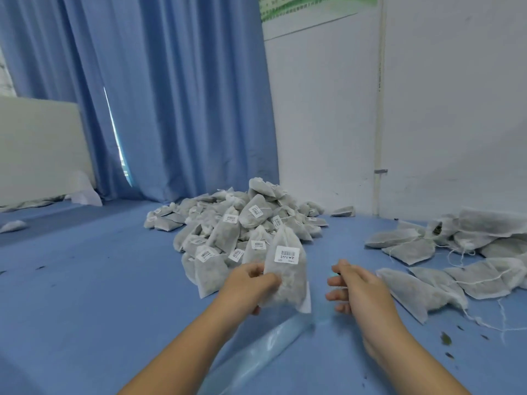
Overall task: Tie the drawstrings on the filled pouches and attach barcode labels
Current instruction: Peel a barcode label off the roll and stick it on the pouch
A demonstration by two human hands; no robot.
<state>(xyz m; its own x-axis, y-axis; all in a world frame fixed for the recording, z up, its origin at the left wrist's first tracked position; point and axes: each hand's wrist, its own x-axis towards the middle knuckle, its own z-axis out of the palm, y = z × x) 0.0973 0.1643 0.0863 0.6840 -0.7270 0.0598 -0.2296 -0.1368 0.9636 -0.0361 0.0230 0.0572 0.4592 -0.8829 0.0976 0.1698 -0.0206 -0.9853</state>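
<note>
Head view: left hand point(251, 283) grips a filled pouch point(288, 280) upright by its lower left side, thumb and fingers curled round the fabric; a barcode label point(286, 254) sits on its upper face. Right hand point(356, 286) hovers just beside, apart from the pouch, fingers loosely curled; whether they pinch anything small cannot be told. Labelled pile point(236, 223) lies just behind; loose pouches point(456, 252) showing no labels lie to the right, strings trailing over the blue table point(85, 280). A clear strip point(271, 346) lies below the hands. Likely risks: the label lifts if its edges are left unpressed; the one-sided grip lets the pouch sag and slip; trailing strings snag the right hand's next reach.
</note>
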